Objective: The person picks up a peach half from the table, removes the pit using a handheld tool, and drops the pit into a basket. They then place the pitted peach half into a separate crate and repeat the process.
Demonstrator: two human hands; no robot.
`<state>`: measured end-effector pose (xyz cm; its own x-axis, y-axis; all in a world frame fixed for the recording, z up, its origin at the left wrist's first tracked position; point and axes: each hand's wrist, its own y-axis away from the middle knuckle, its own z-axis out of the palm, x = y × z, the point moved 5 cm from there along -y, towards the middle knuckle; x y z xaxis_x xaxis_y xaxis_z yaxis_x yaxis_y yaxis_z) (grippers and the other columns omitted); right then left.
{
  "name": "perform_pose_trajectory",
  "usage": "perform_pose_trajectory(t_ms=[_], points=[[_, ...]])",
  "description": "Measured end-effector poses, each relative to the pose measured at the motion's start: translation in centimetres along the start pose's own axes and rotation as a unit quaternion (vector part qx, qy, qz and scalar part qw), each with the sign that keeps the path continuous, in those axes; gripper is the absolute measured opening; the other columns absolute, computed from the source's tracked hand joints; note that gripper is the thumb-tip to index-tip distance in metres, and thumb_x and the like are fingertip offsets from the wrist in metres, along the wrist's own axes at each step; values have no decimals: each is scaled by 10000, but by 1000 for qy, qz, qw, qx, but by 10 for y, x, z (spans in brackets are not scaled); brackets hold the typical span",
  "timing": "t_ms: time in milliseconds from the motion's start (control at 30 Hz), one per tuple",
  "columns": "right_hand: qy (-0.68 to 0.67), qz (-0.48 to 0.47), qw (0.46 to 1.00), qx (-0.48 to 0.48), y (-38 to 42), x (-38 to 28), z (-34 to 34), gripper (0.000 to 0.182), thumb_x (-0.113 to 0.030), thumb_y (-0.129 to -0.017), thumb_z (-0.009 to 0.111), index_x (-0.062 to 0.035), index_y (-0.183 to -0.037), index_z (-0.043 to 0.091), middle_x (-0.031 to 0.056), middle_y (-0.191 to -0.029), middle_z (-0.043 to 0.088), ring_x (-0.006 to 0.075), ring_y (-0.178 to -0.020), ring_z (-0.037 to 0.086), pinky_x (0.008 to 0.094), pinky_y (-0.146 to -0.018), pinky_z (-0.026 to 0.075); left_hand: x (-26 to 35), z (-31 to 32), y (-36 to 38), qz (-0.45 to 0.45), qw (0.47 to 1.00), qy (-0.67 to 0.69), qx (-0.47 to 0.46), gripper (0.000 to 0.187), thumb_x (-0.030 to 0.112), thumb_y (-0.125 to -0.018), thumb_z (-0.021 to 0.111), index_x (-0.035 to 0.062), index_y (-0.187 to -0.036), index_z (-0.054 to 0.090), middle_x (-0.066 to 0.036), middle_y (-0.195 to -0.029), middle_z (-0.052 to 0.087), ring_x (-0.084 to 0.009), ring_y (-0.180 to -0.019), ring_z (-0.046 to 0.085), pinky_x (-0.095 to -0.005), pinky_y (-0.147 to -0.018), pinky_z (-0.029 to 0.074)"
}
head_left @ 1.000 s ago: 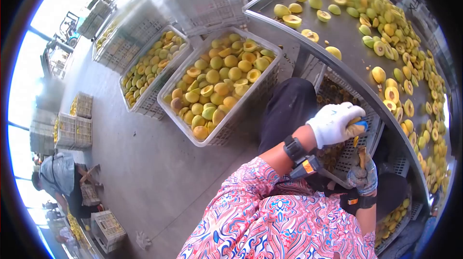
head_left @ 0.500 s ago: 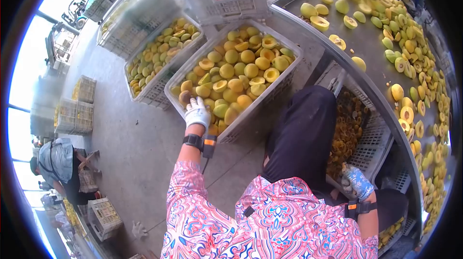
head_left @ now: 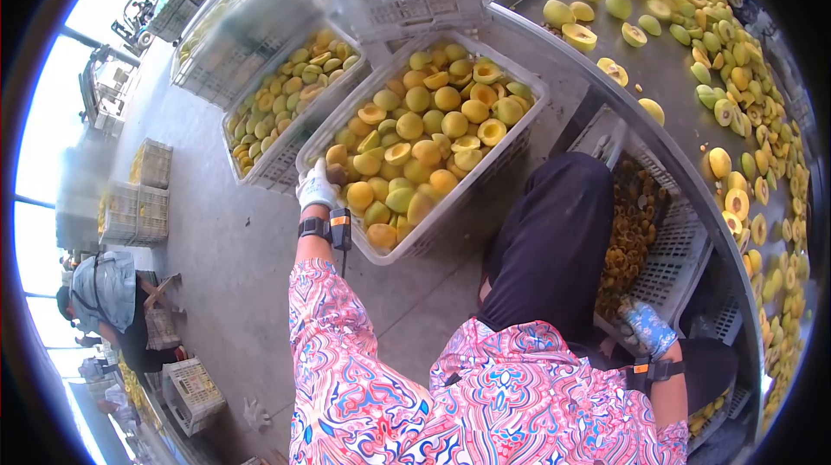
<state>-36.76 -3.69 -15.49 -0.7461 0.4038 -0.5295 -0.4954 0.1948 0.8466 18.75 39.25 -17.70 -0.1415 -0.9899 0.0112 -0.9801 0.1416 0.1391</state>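
My left hand (head_left: 317, 186), in a white glove, is at the left corner of a crate (head_left: 401, 250) full of yellow-green fruit, whole and halved. Its fingers are bent beside a brownish fruit (head_left: 337, 174); whether they grip it or the crate rim is hard to tell. My right hand (head_left: 645, 329), in a blue patterned glove, is low at the right, by the near end of a crate of brownish fruit scraps (head_left: 629, 240). Its fingers are curled, and what they hold is too small to make out.
A metal table (head_left: 662, 80) with many halved fruits curves along the right. More fruit crates (head_left: 286, 145) stand behind and left of the full one. A person (head_left: 108, 292) bends at the far left near a crate (head_left: 192, 387). A forklift (head_left: 137, 19) is far back.
My left hand has moved left and slightly up, from on top of the fruit to the crate's left corner. My right hand has hardly moved.
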Motion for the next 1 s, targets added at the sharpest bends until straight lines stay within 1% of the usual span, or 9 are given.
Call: perform_pose_trajectory(t_ms=[133, 233, 367, 400, 500, 633, 800, 900, 1000], points=[[27, 9, 999, 29, 3, -5, 5, 168, -278, -964, 518, -129, -1033, 551, -33, -671, 504, 47, -494, 419, 178, -424, 358, -9, 1, 8, 66, 993, 14, 94, 604, 164, -665, 770, 180, -1236, 574, -121, -1165, 578, -348, -1115, 512, -424, -931, 460], [54, 20, 998, 27, 4, -2, 4, 148, -248, -964, 510, -121, -1031, 548, -29, -673, 507, 54, -501, 431, 179, -428, 366, -10, -1, 24, 122, 982, -28, 138, 568, 154, -712, 732, 175, -1248, 545, -110, -1197, 563, -358, -1090, 523, -418, -913, 471], [25, 13, 1000, 10, -6, 10, -3, 132, -219, -960, 511, -114, -1033, 545, -12, -668, 507, 66, -495, 441, 189, -412, 360, -30, 15, 22, 157, 981, 73, 92, 459, 181, -750, 711, 153, -1198, 611, -88, -1155, 610, -350, -1092, 524, -427, -925, 463], [22, 8, 1000, 9, -6, 8, -1, 126, -215, -958, 513, -113, -1025, 543, -7, -665, 506, 69, -493, 442, 192, -407, 357, -35, 14, 21, 131, 978, 122, 105, 449, 202, -700, 759, 144, -1131, 647, -75, -1126, 630, -336, -1108, 524, -428, -940, 452], [74, 1, 997, 36, -9, 9, 1, 102, -203, -957, 507, -113, -995, 537, 4, -655, 504, 78, -487, 448, 198, -392, 347, -12, -7, 42, 131, 984, 46, 110, 459, 205, -708, 762, 136, -1146, 644, -88, -1175, 609, -322, -1151, 508, -408, -985, 431], [142, -34, 988, 52, -19, 19, -7, 99, -208, -960, 490, -116, -961, 528, 13, -661, 512, 91, -487, 461, 211, -401, 361, -4, 11, 37, 158, 976, 34, 147, 466, 211, -675, 769, 186, -1123, 643, -58, -1194, 594, -307, -1132, 509, -446, -924, 434], [131, 2, 990, 52, -11, 11, -2, 117, -237, -962, 493, -125, -974, 524, 18, -685, 516, 109, -504, 477, 238, -434, 395, -3, -3, 35, 134, 957, 140, 214, 371, 206, -713, 761, 102, -1057, 671, -107, -1051, 644, -315, -1027, 581, -401, -870, 474], [170, -41, 983, 54, -32, 39, -23, 118, -243, -961, 494, -129, -962, 521, 20, -688, 517, 114, -521, 487, 241, -443, 401, 13, -12, 33, 157, 927, 286, 187, 383, 166, -711, 764, 73, -1068, 660, -126, -1061, 638, -326, -1006, 591, -395, -872, 485], [203, -67, 975, 59, -41, 49, -31, 118, -244, -962, 492, -130, -942, 517, 22, -688, 520, 116, -536, 497, 240, -448, 404, 55, -25, 44, 258, 920, 264, 131, 379, 131, -713, 759, 51, -1069, 654, -135, -1064, 636, -330, -996, 601, -390, -877, 486]])
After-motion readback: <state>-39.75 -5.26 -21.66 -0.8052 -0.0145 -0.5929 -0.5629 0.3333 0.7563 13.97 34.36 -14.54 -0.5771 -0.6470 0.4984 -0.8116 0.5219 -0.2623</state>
